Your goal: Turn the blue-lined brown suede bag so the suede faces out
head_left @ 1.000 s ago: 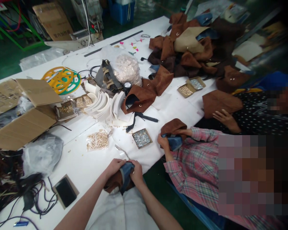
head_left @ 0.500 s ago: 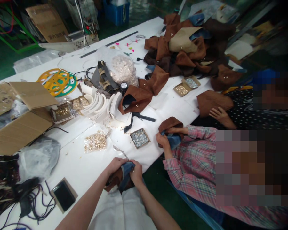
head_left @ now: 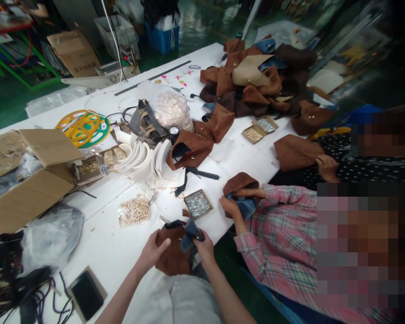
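Note:
A brown suede bag [head_left: 173, 254] with blue lining lies at the table's front edge, above my lap. My left hand [head_left: 153, 254] grips its left side, thumb on top, with the other fingers partly hidden. My right hand [head_left: 205, 247] pinches the blue lining [head_left: 188, 237] at the bag's right side. A small round metal fitting shows on the suede. Just beyond the bag is a shallow box of silvery metal parts [head_left: 198, 203]. To the left of that lies a clear bag of gold-coloured parts [head_left: 135, 210].
On my right, a person in a plaid shirt [head_left: 286, 211] holds another brown and blue bag [head_left: 241, 184]. Brown suede bags [head_left: 256, 85] are heaped at the far right. Cardboard box [head_left: 30, 180], curved white sheets [head_left: 138, 157] and phone [head_left: 87, 294] occupy the left.
The bag has turned and opened out, its brown outside now facing up. My left hand has shifted left along it; my right hand has moved slightly right with the lining. The view tilted up slightly.

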`<state>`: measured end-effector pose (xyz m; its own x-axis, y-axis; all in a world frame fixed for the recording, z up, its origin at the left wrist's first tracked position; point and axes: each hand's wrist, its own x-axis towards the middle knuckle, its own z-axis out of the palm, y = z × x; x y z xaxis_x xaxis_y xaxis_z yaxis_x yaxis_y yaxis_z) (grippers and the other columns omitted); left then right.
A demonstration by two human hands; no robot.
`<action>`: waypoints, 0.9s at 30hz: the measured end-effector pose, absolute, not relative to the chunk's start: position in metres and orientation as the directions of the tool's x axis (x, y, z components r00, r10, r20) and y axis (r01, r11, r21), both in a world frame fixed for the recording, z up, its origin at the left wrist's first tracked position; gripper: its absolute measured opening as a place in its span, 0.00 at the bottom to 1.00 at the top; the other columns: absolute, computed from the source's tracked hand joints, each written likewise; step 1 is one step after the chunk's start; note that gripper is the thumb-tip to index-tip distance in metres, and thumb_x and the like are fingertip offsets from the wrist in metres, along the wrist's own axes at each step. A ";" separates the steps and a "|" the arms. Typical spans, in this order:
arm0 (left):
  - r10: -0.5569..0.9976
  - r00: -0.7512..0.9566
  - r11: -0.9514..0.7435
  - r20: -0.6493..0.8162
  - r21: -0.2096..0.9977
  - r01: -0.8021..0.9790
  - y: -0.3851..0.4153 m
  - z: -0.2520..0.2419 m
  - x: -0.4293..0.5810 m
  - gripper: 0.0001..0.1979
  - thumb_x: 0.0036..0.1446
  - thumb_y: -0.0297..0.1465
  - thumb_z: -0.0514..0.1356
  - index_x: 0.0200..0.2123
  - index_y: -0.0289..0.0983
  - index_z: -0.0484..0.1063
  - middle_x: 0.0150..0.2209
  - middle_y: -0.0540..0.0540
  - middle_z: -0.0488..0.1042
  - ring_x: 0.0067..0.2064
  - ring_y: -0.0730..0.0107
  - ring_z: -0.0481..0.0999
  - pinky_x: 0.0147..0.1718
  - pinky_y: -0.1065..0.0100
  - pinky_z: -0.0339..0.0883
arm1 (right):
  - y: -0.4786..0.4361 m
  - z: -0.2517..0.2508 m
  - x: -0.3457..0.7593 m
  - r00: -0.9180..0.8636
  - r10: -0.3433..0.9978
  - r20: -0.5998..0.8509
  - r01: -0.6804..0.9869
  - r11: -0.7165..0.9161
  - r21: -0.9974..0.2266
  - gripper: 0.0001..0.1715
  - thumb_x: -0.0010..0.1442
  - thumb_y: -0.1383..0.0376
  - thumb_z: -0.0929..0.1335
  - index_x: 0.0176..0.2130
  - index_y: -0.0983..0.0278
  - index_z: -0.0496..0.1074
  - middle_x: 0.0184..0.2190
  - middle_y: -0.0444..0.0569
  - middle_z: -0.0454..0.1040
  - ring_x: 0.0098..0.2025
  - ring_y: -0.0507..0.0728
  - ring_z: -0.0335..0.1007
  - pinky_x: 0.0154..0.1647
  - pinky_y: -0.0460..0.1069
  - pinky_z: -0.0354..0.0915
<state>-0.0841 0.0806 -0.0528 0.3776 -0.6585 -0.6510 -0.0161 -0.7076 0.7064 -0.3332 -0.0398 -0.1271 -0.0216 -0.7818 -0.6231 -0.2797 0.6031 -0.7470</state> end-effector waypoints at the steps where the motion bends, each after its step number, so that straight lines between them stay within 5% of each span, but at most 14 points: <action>1: -0.669 0.426 -0.702 -0.609 0.706 -0.092 0.085 -0.061 -0.093 0.48 0.56 0.58 0.69 0.69 0.32 0.68 0.68 0.29 0.74 0.71 0.35 0.70 0.72 0.43 0.64 | -0.038 -0.125 -0.335 -0.053 -0.761 -0.647 -0.182 0.644 -0.743 0.37 0.44 0.59 0.81 0.54 0.62 0.81 0.51 0.51 0.86 0.51 0.64 0.82 0.48 0.51 0.76; 3: -0.708 0.506 -0.671 -0.492 0.693 -0.265 0.090 -0.072 -0.110 0.46 0.60 0.53 0.67 0.71 0.30 0.63 0.69 0.26 0.70 0.72 0.35 0.69 0.72 0.40 0.64 | -0.037 -0.121 -0.344 -0.122 -0.707 -0.696 0.000 0.702 -0.712 0.40 0.42 0.56 0.84 0.54 0.62 0.80 0.49 0.49 0.86 0.46 0.59 0.82 0.42 0.48 0.76; 6: -0.784 0.553 -0.575 -0.282 0.663 -0.479 0.089 -0.070 -0.128 0.38 0.71 0.44 0.60 0.75 0.32 0.55 0.74 0.27 0.62 0.75 0.39 0.63 0.74 0.37 0.62 | -0.039 -0.108 -0.362 -0.070 -0.636 -0.768 0.287 0.725 -0.626 0.29 0.47 0.55 0.83 0.46 0.62 0.81 0.42 0.46 0.84 0.36 0.53 0.78 0.32 0.46 0.74; 10: -0.870 0.468 -0.457 -0.155 0.609 -0.649 0.075 -0.040 -0.127 0.37 0.74 0.38 0.57 0.79 0.38 0.47 0.77 0.31 0.57 0.77 0.43 0.58 0.73 0.39 0.62 | -0.044 -0.083 -0.379 0.124 -0.556 -0.822 0.530 0.737 -0.418 0.18 0.52 0.64 0.82 0.43 0.64 0.82 0.46 0.51 0.85 0.46 0.56 0.83 0.51 0.50 0.82; 14: -0.938 0.325 -0.340 -0.122 0.519 -0.784 0.057 -0.015 -0.118 0.32 0.72 0.35 0.60 0.75 0.38 0.57 0.75 0.32 0.60 0.76 0.42 0.60 0.73 0.40 0.62 | -0.046 -0.065 -0.378 0.188 -0.551 -0.813 0.552 0.744 -0.377 0.21 0.50 0.72 0.81 0.45 0.66 0.83 0.53 0.55 0.85 0.60 0.59 0.81 0.68 0.52 0.76; 19: -0.981 0.075 -0.145 -0.178 0.423 -0.894 0.046 -0.017 -0.123 0.33 0.64 0.29 0.67 0.70 0.39 0.65 0.75 0.35 0.63 0.77 0.43 0.58 0.76 0.41 0.58 | -0.044 -0.056 -0.372 0.204 -0.596 -0.777 0.498 0.746 -0.441 0.22 0.52 0.70 0.83 0.47 0.65 0.83 0.55 0.56 0.85 0.65 0.62 0.79 0.72 0.55 0.74; 23: -0.981 0.051 -0.117 -0.186 0.367 -0.923 0.048 -0.030 -0.130 0.38 0.62 0.29 0.68 0.73 0.37 0.61 0.76 0.34 0.61 0.78 0.44 0.58 0.77 0.43 0.55 | -0.045 -0.046 -0.370 0.206 -0.613 -0.763 0.415 0.761 -0.499 0.25 0.52 0.63 0.85 0.48 0.65 0.83 0.52 0.56 0.86 0.59 0.62 0.83 0.67 0.55 0.77; 27: -0.978 0.145 -0.185 -0.152 0.295 -0.938 0.048 -0.040 -0.134 0.44 0.59 0.30 0.70 0.75 0.31 0.57 0.79 0.28 0.55 0.80 0.38 0.52 0.76 0.39 0.55 | -0.047 -0.036 -0.361 0.194 -0.636 -0.747 0.250 0.768 -0.589 0.30 0.53 0.53 0.84 0.50 0.65 0.83 0.43 0.54 0.86 0.41 0.59 0.84 0.44 0.53 0.82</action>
